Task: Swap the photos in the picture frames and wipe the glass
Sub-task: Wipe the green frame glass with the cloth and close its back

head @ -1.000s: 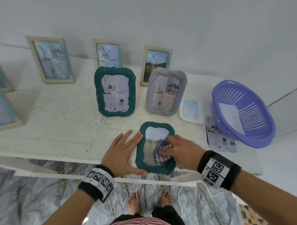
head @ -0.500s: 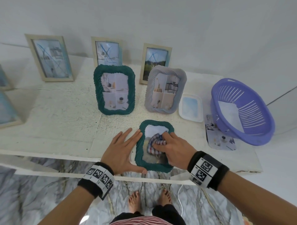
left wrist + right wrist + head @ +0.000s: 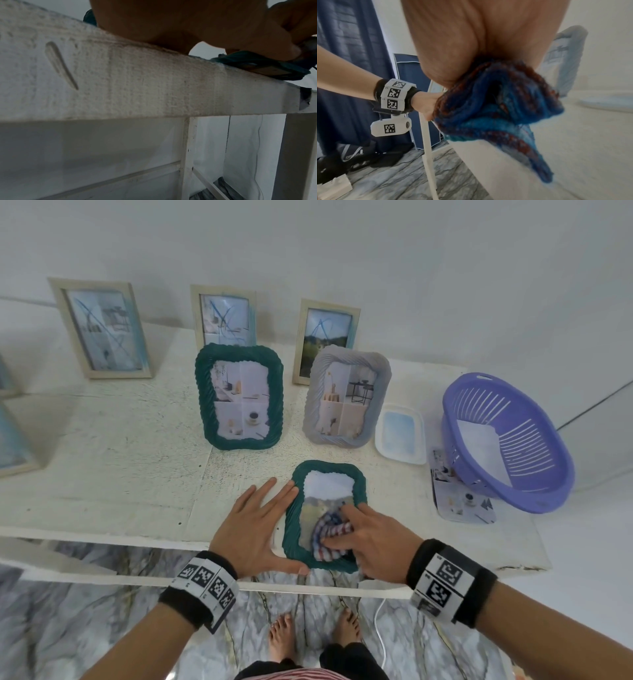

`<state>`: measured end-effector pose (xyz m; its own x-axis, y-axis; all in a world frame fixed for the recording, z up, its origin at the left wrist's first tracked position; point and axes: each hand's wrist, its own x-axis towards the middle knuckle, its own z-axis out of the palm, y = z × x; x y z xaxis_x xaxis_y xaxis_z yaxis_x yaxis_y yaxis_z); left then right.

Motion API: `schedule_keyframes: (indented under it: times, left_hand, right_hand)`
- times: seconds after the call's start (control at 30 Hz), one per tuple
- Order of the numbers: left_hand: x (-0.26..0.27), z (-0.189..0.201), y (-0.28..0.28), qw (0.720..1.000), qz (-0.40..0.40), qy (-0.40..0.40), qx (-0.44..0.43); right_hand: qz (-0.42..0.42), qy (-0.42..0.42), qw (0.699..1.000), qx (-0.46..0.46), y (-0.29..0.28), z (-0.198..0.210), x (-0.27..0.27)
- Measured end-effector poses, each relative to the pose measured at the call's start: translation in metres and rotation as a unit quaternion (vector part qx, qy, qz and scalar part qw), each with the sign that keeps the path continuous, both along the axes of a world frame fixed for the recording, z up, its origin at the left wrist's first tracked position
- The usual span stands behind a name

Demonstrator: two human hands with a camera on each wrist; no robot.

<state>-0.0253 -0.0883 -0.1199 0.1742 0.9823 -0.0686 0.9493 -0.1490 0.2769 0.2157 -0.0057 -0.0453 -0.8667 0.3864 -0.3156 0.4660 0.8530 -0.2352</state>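
Observation:
A small green frame (image 3: 294, 510) lies flat at the table's front edge, a landscape photo under its glass. My right hand (image 3: 371, 539) holds a bunched checked cloth (image 3: 329, 537) and presses it on the lower half of the glass. In the right wrist view the cloth (image 3: 498, 108) is bunched under my palm. My left hand (image 3: 253, 525) lies flat beside the frame, fingers straight along its left edge and thumb at its bottom edge. In the left wrist view the frame (image 3: 260, 66) overhangs the table edge. A larger green frame (image 3: 239, 397) and a grey frame (image 3: 346, 397) stand behind.
Three pale wooden frames (image 3: 102, 330) with scribbled glass lean on the wall at the back. To the right are a white tray (image 3: 400, 434), a loose photo (image 3: 462, 498) and a purple basket (image 3: 507, 440) resting partly on it. The white table (image 3: 102, 474) stands on a marble floor.
My right hand has rubbed the cloth up the glass and back down to its lower half. The left hand has stayed flat beside the frame.

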Motion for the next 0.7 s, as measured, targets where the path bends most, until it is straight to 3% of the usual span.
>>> schedule_keyframes:
  times: [0.07,0.2,0.3,0.43,0.63,0.7]
  left_hand:
    - [0.000,0.000,0.000,1.000,0.001,-0.002,0.002]
    - [0.000,0.000,0.001,1.000,0.000,0.000,0.001]
    - [0.001,0.000,0.000,1.000,0.002,0.000,0.003]
    - [0.000,0.001,0.000,1.000,0.000,-0.007,0.001]
    - [0.000,0.002,0.000,1.000,-0.001,-0.007,0.004]
    - [0.000,0.003,0.000,1.000,-0.001,-0.008,0.000]
  right_hand:
    - [-0.034,-0.016,0.999,0.003,0.009,0.004,0.004]
    - [-0.123,-0.010,0.988,0.092,0.034,-0.003,0.002]
    - [-0.103,-0.017,0.989,0.100,0.028,-0.008,0.001]
    - [-0.027,-0.013,0.999,0.020,0.009,0.001,0.012]
    - [-0.120,-0.014,0.990,0.068,0.029,0.002,-0.004]
    - [-0.114,-0.004,0.991,0.071,0.024,-0.001,-0.017]
